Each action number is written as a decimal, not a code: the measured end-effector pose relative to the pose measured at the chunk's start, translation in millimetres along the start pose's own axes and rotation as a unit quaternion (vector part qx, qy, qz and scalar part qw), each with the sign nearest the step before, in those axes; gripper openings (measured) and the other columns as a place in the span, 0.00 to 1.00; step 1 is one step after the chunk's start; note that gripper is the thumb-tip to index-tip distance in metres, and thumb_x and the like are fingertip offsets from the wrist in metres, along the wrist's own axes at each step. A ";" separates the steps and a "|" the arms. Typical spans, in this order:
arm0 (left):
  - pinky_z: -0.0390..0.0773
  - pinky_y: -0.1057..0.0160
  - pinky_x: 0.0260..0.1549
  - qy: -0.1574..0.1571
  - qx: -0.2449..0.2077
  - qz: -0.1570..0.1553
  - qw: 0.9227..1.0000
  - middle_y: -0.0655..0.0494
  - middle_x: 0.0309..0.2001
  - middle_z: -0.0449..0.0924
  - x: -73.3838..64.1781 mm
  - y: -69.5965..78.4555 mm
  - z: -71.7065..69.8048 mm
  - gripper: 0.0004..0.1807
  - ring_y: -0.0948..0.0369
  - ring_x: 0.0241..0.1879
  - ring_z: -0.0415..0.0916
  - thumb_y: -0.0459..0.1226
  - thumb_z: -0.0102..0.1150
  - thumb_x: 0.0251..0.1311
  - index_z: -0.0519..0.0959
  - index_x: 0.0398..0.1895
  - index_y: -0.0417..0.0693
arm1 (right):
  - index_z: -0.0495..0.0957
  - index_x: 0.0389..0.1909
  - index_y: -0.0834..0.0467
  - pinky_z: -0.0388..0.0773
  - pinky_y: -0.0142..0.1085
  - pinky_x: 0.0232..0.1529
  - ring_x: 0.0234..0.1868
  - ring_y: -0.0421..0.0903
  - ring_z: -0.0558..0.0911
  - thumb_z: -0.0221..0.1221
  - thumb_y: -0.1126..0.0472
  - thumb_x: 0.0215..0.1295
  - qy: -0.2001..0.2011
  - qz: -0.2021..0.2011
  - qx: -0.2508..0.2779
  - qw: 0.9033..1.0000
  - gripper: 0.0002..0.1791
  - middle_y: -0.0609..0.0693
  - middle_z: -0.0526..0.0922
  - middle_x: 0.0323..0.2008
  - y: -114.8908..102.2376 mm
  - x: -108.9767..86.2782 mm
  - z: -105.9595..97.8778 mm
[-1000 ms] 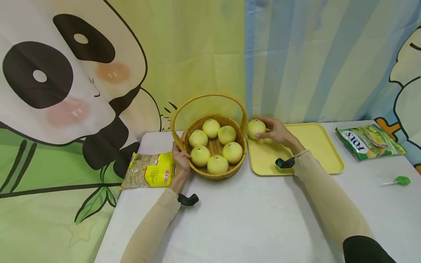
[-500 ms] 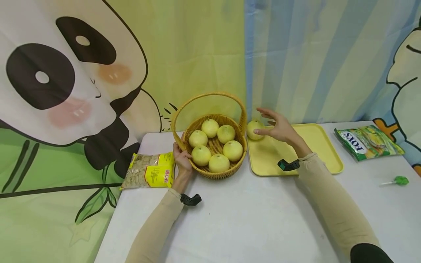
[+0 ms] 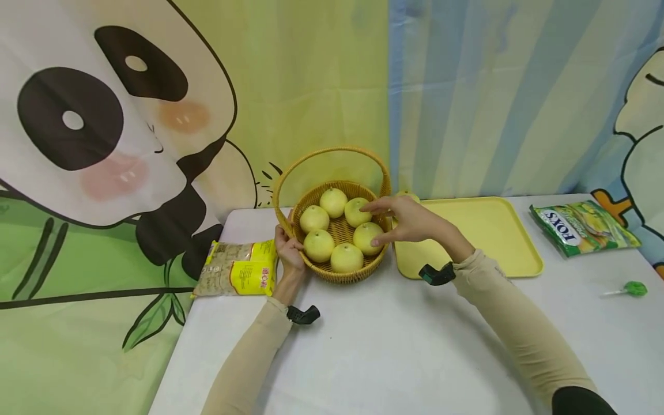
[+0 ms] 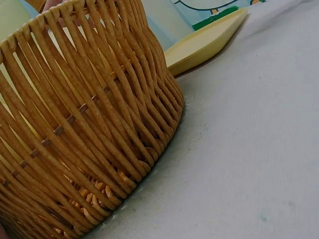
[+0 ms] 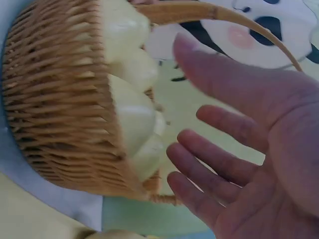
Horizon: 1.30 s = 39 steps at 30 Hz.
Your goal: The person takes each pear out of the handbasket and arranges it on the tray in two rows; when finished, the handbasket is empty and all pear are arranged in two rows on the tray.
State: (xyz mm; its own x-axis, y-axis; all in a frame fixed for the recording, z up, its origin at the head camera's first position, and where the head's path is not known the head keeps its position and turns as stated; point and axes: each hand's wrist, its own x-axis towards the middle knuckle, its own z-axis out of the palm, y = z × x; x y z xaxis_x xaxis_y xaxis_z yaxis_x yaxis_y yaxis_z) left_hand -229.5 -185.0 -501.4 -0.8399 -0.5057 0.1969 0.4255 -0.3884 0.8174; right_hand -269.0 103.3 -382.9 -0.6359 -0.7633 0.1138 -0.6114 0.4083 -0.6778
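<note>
A wicker basket (image 3: pixel 339 274) with a tall arched handle holds several pale yellow-green round fruits (image 3: pixel 347 257), like small melons. My left hand (image 3: pixel 289 252) grips its left side, thumb at the rim; the left wrist view shows mostly the woven wall (image 4: pixel 94 114). Above the right rim hovers my right hand (image 3: pixel 412 222), fingers spread and nothing held, beside the right-hand fruits (image 3: pixel 367 237). In the right wrist view its palm (image 5: pixel 249 149) faces the basket, apart from the fruits. Behind this hand, one more fruit (image 3: pixel 408 196) is mostly hidden at the corner of the yellow tray (image 3: pixel 482 236).
Left of the basket lies a yellow-and-clear food packet (image 3: pixel 238 268). A green FOX'S bag (image 3: pixel 585 226) and a green lollipop (image 3: pixel 634 289) lie on the right of the white table (image 3: pixel 363 351). A printed curtain (image 3: pixel 321 86) hangs close behind.
My right hand has let go of a fruit at the tray's left corner, opened, and moved left over the basket's right rim. The left hand has stayed at the basket.
</note>
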 end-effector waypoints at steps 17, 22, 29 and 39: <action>0.70 0.60 0.65 0.019 -0.008 -0.006 1.000 0.42 0.61 0.74 -0.5 0.0 2.0 0.25 0.53 0.71 0.68 0.18 0.33 0.37 0.69 0.42 0.38 | 0.78 0.67 0.63 0.71 0.56 0.71 0.72 0.64 0.73 0.80 0.53 0.53 -0.035 0.066 -0.168 0.983 0.41 0.64 0.76 0.70 4.4 28.8 45.8; 0.67 0.60 0.68 0.009 -0.012 -0.004 1.000 0.37 0.71 0.71 -1.4 0.4 0.6 0.24 0.52 0.75 0.65 0.17 0.32 0.39 0.68 0.42 0.38 | 0.82 0.63 0.62 0.75 0.54 0.66 0.64 0.60 0.78 0.82 0.55 0.49 -0.003 0.046 -0.154 0.987 0.39 0.61 0.80 0.62 5.3 27.7 46.4; 0.72 0.61 0.57 0.019 0.003 -0.005 1.000 0.46 0.52 0.72 -0.5 -0.7 -1.4 0.26 0.54 0.60 0.70 0.18 0.33 0.38 0.69 0.44 0.38 | 0.83 0.63 0.57 0.75 0.46 0.56 0.53 0.49 0.75 0.84 0.59 0.46 0.056 -0.005 -0.027 0.998 0.39 0.52 0.77 0.51 14.5 17.0 38.9; 0.72 0.60 0.56 0.016 0.013 0.004 1.000 0.47 0.50 0.71 -0.4 -2.3 -1.2 0.26 0.54 0.58 0.70 0.19 0.34 0.37 0.68 0.45 0.35 | 0.82 0.63 0.57 0.81 0.46 0.58 0.62 0.47 0.77 0.83 0.62 0.46 0.135 -0.001 0.159 0.978 0.39 0.51 0.82 0.61 19.5 -21.4 4.5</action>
State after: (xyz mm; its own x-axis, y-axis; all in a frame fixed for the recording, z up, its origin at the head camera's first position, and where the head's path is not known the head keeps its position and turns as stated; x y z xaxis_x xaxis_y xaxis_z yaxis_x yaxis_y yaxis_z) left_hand -229.8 -184.9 -504.1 -0.8254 -0.5331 0.1855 0.4218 -0.3642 0.8303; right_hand -265.2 125.3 -401.8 -0.7629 -0.5860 0.2733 -0.4622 0.1986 -0.8643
